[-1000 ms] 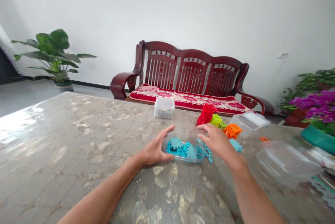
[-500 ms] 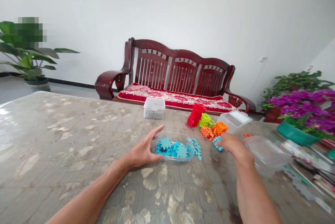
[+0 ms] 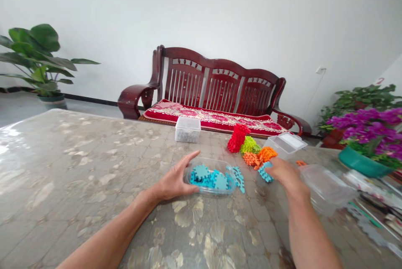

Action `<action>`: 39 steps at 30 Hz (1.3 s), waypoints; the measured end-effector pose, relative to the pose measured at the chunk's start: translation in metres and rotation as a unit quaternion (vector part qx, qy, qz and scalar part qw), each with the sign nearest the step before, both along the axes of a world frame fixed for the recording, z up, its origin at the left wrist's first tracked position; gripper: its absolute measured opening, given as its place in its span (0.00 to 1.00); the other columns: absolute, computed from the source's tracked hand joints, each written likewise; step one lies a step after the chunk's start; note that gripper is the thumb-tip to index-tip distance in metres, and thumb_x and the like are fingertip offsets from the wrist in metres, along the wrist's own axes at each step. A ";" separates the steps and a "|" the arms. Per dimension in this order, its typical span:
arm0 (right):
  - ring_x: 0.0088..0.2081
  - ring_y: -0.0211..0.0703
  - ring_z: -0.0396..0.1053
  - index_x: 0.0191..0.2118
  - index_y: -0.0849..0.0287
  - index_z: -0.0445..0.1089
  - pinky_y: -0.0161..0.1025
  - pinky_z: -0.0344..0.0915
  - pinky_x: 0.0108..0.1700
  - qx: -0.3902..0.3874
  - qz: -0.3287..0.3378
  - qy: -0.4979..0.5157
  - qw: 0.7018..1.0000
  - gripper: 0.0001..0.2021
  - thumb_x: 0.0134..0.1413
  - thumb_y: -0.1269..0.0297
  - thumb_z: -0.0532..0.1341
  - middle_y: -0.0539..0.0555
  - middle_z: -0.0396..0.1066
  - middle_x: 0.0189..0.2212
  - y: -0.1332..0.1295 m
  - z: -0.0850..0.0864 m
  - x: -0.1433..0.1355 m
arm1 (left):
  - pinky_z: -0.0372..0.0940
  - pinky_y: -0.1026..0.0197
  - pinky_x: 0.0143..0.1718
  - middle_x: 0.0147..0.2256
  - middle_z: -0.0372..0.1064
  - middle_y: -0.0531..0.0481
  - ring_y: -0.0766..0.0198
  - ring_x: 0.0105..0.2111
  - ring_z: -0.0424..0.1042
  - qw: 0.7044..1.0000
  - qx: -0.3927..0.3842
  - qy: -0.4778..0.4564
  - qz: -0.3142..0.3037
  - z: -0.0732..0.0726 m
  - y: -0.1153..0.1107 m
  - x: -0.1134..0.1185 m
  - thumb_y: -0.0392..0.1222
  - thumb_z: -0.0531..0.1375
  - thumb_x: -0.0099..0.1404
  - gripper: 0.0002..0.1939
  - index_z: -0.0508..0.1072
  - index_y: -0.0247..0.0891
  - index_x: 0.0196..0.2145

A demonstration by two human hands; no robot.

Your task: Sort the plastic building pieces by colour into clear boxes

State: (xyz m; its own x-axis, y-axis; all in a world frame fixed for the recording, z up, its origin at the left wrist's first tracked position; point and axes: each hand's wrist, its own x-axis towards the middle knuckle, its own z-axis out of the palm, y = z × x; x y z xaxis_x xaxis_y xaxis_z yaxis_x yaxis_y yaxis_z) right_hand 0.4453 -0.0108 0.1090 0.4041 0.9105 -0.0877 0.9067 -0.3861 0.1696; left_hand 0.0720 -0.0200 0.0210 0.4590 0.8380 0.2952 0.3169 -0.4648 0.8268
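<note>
While the left hand [image 3: 176, 180] rests on the counter [image 3: 78, 168] with thumb and fingers spread wide, its grip curves around the near-left end of a clear, oval plastic container [image 3: 216, 192]. Inside lie loose, bright-blue toothed plastic pieces [image 3: 221, 182], spread over the bottom. Just outside the container's right end is a flat, light-blue openwork toothed piece [image 3: 239, 180].

Farther right, the right hand [image 3: 285, 172] reaches to a light-blue stack of toothed pieces [image 3: 265, 172] and touches it; the fingertips are partly hidden, so I cannot tell whether they pinch it. Just behind that stack sit orange clusters of toothed pieces [image 3: 268, 153], then a yellow-green cluster [image 3: 248, 145] and a tall red stack of toothed pieces [image 3: 238, 138], all close together.

Behind the oval container stands a translucent rectangular box [image 3: 187, 131] with greyish contents. A clear plastic tub [image 3: 326, 185] lies to the right of the right hand, near a teal planter [image 3: 361, 163] holding purple flowers [image 3: 370, 126].
</note>
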 end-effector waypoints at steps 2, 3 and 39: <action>0.47 0.56 0.74 0.48 0.58 0.74 0.43 0.65 0.43 0.039 0.054 0.031 0.997 0.18 0.53 0.60 0.57 0.63 0.76 0.46 -0.002 0.005 -0.010 | 0.54 0.44 0.64 0.67 0.52 0.41 0.45 0.64 0.56 1.000 -0.001 0.001 0.000 0.001 -0.001 0.000 0.42 0.70 0.51 0.52 0.49 0.43 0.68; 0.46 0.56 0.74 0.49 0.57 0.74 0.43 0.66 0.43 0.060 0.093 0.063 0.992 0.19 0.53 0.59 0.58 0.62 0.77 0.46 -0.004 0.008 -0.018 | 0.54 0.44 0.65 0.67 0.52 0.41 0.45 0.64 0.56 1.000 -0.003 0.000 -0.001 0.001 -0.001 0.000 0.42 0.70 0.51 0.52 0.49 0.43 0.68; 0.41 0.50 0.74 0.38 0.57 0.73 0.36 0.60 0.34 -0.030 0.075 0.052 0.995 0.10 0.49 0.62 0.63 0.58 0.77 0.42 -0.002 -0.005 0.010 | 0.55 0.42 0.64 0.67 0.52 0.40 0.43 0.63 0.58 1.000 0.000 0.016 -0.001 0.004 -0.004 0.003 0.48 0.71 0.50 0.54 0.49 0.44 0.69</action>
